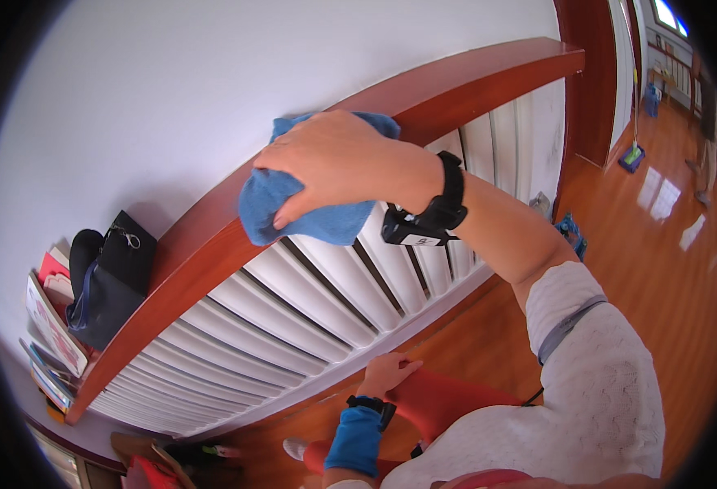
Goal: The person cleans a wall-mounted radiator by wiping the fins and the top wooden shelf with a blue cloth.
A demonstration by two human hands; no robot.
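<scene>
My right hand [334,156] presses a blue cloth [322,223] onto the reddish-brown wooden shelf [212,250] above a white radiator [309,293]. Its fingers are bent over the cloth, which drapes over the shelf's front edge. A black strap with a small device is around that wrist. Lower down, my left hand [389,373] rests on my knee in red trousers, with nothing seen in it; a black band and a blue sleeve cover its wrist and forearm.
A dark bag [111,287] and books and cards [56,324] stand on the shelf's left part. Red and brown bags [151,470] lie on the floor below. A flat mop [631,158] leans at the right by a door frame; farther off a person [710,140] stands on the wooden floor.
</scene>
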